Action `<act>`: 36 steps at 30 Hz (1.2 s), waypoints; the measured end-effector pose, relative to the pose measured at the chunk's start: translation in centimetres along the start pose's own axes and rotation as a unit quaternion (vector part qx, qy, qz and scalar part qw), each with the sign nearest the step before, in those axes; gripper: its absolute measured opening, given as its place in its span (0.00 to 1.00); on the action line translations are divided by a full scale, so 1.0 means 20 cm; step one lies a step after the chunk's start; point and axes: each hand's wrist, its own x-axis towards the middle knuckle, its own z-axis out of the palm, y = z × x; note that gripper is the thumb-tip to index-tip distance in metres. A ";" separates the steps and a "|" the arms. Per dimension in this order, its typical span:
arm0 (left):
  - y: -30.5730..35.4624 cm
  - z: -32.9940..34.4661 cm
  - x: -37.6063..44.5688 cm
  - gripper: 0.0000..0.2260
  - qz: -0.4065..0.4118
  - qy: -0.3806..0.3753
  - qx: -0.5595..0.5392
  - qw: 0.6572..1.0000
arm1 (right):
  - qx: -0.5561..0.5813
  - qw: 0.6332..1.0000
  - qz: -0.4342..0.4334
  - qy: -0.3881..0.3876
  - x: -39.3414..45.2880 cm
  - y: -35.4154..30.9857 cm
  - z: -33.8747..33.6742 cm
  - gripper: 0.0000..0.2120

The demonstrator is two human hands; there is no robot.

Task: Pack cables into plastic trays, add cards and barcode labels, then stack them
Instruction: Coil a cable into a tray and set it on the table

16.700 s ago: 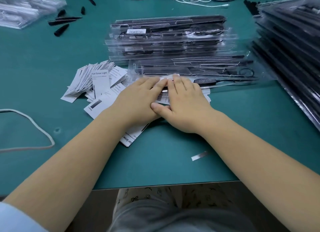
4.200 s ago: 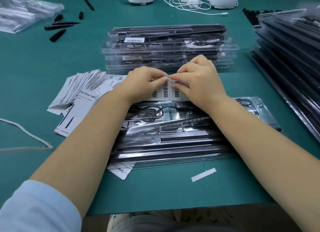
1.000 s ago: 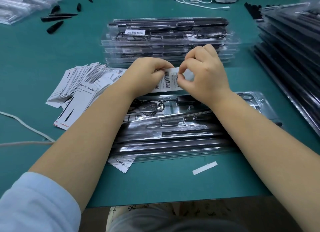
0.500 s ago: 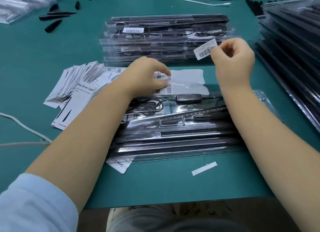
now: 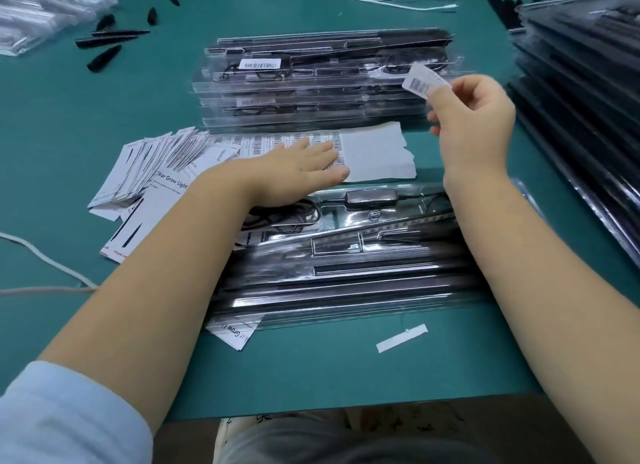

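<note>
A clear plastic tray (image 5: 346, 283) with black cables and a black inline controller lies in front of me under both forearms. My right hand (image 5: 474, 124) pinches a peeled barcode label (image 5: 420, 81) and holds it up above the tray's far right. My left hand (image 5: 298, 167) rests flat, fingers spread, on the barcode label sheet (image 5: 374, 155), which lies just beyond the tray. A stack of packed trays (image 5: 311, 83) with a label on top stands behind the sheet. A fanned pile of "Grow Light" cards (image 5: 152, 173) lies to the left.
A tall stack of trays (image 5: 581, 93) fills the right side. Black pointed parts (image 5: 104, 44) and a clear bag (image 5: 41, 13) lie at the far left. A white cord (image 5: 41, 259) crosses the left edge. A small white strip (image 5: 401, 337) lies near the table's front edge.
My right hand peeled a barcode label off the sheet and lifted it up to the right. My left hand went from pinching the sheet to lying flat on it.
</note>
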 end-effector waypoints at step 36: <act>0.12 0.02 -0.05 0.06 0.130 0.350 0.150 0.916 | -0.187 0.931 0.134 -0.284 0.01 0.07 -0.53 0.08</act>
